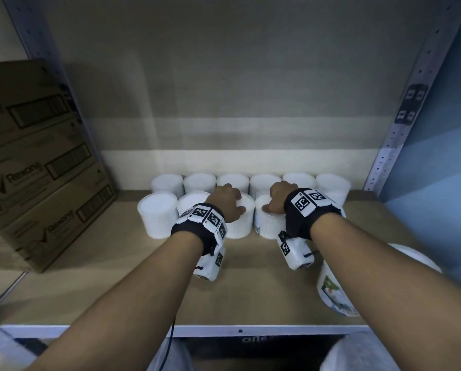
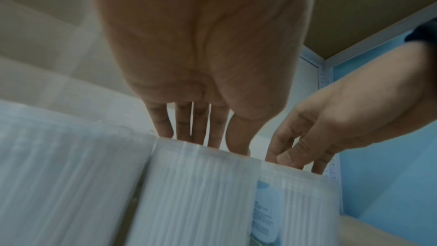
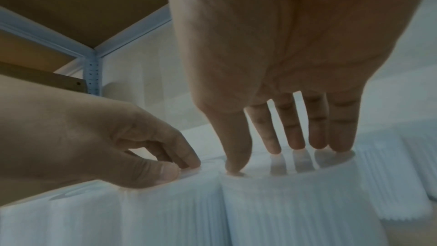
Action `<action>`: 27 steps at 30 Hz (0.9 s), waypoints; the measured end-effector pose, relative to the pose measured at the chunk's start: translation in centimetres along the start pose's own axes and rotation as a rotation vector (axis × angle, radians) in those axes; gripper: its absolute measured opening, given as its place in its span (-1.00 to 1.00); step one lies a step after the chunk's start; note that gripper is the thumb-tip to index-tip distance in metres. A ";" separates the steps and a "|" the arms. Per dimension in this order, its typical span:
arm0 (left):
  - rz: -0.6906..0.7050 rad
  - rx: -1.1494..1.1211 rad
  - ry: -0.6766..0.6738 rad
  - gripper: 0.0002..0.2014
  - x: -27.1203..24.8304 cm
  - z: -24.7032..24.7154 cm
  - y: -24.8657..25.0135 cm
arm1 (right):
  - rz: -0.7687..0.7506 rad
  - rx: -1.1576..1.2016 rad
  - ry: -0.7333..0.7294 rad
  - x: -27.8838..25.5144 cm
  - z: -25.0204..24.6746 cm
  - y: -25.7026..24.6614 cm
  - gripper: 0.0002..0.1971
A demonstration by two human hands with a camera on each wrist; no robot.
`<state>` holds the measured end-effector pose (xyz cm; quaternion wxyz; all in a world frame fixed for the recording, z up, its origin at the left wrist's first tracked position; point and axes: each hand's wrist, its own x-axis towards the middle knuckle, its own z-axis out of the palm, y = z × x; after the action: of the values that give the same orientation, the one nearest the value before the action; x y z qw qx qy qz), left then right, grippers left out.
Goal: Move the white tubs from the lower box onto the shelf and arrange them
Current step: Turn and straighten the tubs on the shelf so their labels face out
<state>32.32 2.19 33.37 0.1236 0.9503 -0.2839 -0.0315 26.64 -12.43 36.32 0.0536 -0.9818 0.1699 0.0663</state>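
Two rows of white tubs stand on the wooden shelf [image 1: 133,285]: a back row [image 1: 200,182] of several and a shorter front row [image 1: 157,215]. My left hand [image 1: 228,203] rests its fingertips on the lid of the third front tub [image 1: 240,227]; the left wrist view shows its fingers [image 2: 201,122] reaching down onto that tub [image 2: 201,194]. My right hand [image 1: 280,200] touches the lid of the neighbouring tub [image 1: 268,228], with straight fingers [image 3: 293,128] and the thumb tip on the top of that tub [image 3: 295,203]. Neither hand wraps round a tub.
Another white tub [image 1: 331,287] with a printed label lies on its side at the front right, under my right forearm. Stacked cardboard boxes [image 1: 36,162] fill the left end of the shelf. A perforated metal post [image 1: 400,124] and a blue wall bound the right.
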 end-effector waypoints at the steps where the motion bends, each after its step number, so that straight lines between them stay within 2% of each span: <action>1: -0.001 -0.002 0.000 -0.51 0.0 0.0 0.0 | -0.003 -0.009 0.008 0.0 0.0 -0.1 -0.46; 6: 0.001 -0.018 0.010 -0.52 0.1 0.1 0.0 | -0.027 -0.025 0.001 -0.4 -0.4 0.1 -0.45; 15: 0.003 -0.026 0.030 -0.52 0.0 0.3 0.0 | -0.100 0.049 -0.115 -1.6 -1.2 1.0 -0.45; 18: 0.003 -0.026 0.033 -0.52 0.0 0.4 0.0 | -0.131 0.104 -0.090 -1.8 -1.4 1.1 -0.49; 21: 0.004 -0.031 0.032 -0.52 0.0 0.4 0.1 | -0.112 0.088 0.008 -1.6 -1.0 0.9 -0.60; 24: 0.001 -0.028 0.034 -0.52 0.0 0.4 0.1 | -0.067 -0.030 -0.004 -1.5 -0.4 0.6 -0.47; 27: 0.002 -0.029 0.036 -0.52 -0.1 0.4 0.0 | -0.064 -0.063 -0.007 -1.2 -0.1 0.5 -0.43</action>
<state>32.13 2.15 32.97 0.1425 0.9486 -0.2819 -0.0184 25.41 -12.50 36.56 0.0254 -0.9876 0.1362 0.0734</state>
